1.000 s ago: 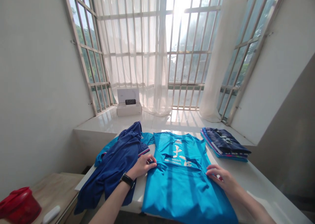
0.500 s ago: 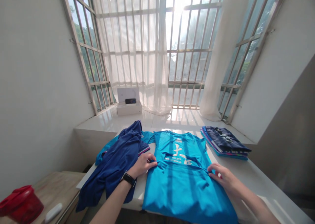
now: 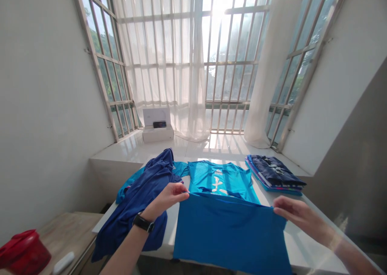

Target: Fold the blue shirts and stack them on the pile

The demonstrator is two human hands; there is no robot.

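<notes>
A bright blue T-shirt (image 3: 231,230) with white lettering on its upper part lies in front of me on the white table (image 3: 305,230). My left hand (image 3: 171,196) pinches the shirt at its left side, and my right hand (image 3: 292,212) pinches it at the right. Between them the fabric is stretched into a raised straight fold, and the lower half hangs smooth towards me. Part of the lettering is hidden behind that fold. Beside my left hand lies a rumpled dark blue shirt (image 3: 136,202), partly covering another bright blue garment (image 3: 180,169).
A stack of folded clothes (image 3: 276,172) stands at the table's right. On the window sill behind sits a white box (image 3: 157,134) with a phone (image 3: 159,124) leaning on it. At lower left are a red container (image 3: 26,253) and a white object (image 3: 63,263) on a wooden surface.
Both hands have lifted the shirt's middle off the table and pulled it taut. My right hand has moved outward to the right; the raised fabric now covers most of the lettering.
</notes>
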